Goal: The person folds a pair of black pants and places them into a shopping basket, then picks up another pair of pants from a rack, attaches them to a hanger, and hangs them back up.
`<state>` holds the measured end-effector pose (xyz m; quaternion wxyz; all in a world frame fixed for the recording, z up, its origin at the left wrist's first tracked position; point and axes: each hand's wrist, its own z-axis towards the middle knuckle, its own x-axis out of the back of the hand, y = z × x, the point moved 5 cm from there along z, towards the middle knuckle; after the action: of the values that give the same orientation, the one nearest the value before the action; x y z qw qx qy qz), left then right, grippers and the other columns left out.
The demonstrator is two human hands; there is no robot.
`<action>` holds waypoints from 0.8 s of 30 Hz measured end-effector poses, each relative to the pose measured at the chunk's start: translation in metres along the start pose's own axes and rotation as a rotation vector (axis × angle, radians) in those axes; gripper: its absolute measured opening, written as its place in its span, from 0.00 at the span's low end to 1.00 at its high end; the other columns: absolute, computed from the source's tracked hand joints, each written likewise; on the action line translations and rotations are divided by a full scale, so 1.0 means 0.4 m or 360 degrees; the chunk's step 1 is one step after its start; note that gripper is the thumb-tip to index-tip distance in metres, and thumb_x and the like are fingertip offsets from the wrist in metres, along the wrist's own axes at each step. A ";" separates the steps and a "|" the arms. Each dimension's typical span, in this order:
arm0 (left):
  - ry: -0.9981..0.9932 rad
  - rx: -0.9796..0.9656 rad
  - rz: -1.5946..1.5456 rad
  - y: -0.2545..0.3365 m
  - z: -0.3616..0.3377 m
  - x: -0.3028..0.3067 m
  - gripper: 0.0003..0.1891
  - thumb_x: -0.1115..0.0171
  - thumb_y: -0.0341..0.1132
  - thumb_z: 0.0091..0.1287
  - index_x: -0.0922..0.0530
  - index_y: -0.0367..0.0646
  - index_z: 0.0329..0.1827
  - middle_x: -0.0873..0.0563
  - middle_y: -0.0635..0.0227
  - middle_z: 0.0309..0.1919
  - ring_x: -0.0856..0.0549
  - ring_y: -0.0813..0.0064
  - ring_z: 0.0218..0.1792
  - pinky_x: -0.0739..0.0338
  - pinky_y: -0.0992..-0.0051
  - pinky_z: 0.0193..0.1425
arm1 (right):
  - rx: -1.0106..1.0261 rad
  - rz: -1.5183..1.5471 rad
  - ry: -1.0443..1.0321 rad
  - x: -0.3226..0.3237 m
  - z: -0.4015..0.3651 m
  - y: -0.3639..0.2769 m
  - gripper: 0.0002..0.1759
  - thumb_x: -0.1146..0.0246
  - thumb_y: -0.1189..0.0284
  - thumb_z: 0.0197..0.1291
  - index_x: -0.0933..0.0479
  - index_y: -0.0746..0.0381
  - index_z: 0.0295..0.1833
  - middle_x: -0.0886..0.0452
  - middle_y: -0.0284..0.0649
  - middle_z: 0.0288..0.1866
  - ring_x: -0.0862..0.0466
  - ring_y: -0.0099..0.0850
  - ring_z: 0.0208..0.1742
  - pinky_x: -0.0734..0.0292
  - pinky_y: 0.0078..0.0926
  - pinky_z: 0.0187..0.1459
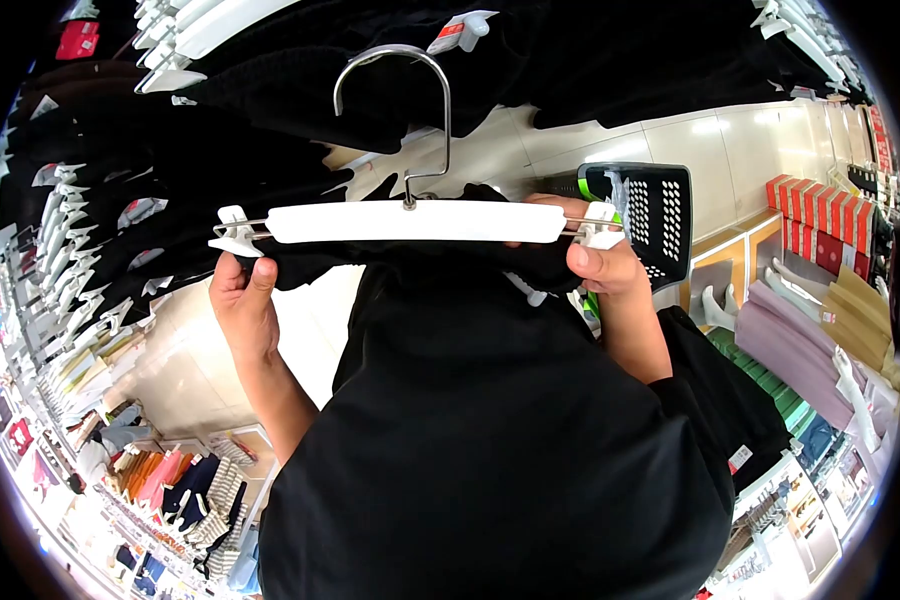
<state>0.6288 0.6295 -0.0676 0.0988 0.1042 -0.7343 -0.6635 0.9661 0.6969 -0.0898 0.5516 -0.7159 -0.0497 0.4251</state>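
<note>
A white clip hanger [410,222] with a curved metal hook is held level in front of my chest. My left hand [248,305] pinches at its left clip [237,230], thumb and fingers closed just below it. At the right clip [600,226], my right hand [612,272] is closed, with the thumb in front and fingers behind the bar. Black cloth [315,262] of a garment lies along the underside of the hanger between my hands. Against my black shirt the garment's edges are hard to make out. A small white tag [527,290] shows below the bar.
Black garments [650,60] on white hangers crowd the rack ahead and to the left. A black perforated basket [660,225] with green trim is at my right. Beyond it are orange-red boxes [820,212] on a shelf and displayed clothing. Folded clothes [185,485] lie behind left.
</note>
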 end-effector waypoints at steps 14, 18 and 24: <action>0.0046 -0.0082 0.0002 0.006 -0.007 0.014 0.24 0.26 0.41 0.55 0.22 0.34 0.49 0.17 0.68 0.42 0.22 0.80 0.42 0.32 0.79 0.52 | 0.0298 -0.0203 -0.0929 -0.058 0.003 -0.047 0.41 0.34 0.67 0.54 0.42 0.79 0.67 0.32 0.62 0.64 0.30 0.50 0.66 0.40 0.38 0.67; 0.0012 -0.0074 -0.0011 -0.002 -0.006 0.024 0.23 0.27 0.40 0.55 0.21 0.35 0.49 0.18 0.66 0.45 0.22 0.78 0.45 0.33 0.78 0.54 | 0.0231 -0.0192 -0.1030 -0.064 0.004 -0.049 0.43 0.34 0.67 0.55 0.45 0.79 0.69 0.31 0.61 0.64 0.27 0.46 0.65 0.39 0.34 0.66; 0.0032 -0.0065 0.0000 -0.001 -0.001 0.028 0.23 0.27 0.40 0.55 0.21 0.34 0.48 0.18 0.65 0.45 0.22 0.78 0.45 0.33 0.78 0.54 | 0.0293 -0.0253 -0.1011 -0.059 0.009 -0.042 0.44 0.33 0.66 0.54 0.46 0.78 0.69 0.30 0.60 0.64 0.26 0.45 0.63 0.36 0.34 0.65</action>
<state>0.6183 0.6260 -0.0680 0.1082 0.1087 -0.7196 -0.6773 0.9556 0.6933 -0.0627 0.6023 -0.4889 -0.2361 0.5852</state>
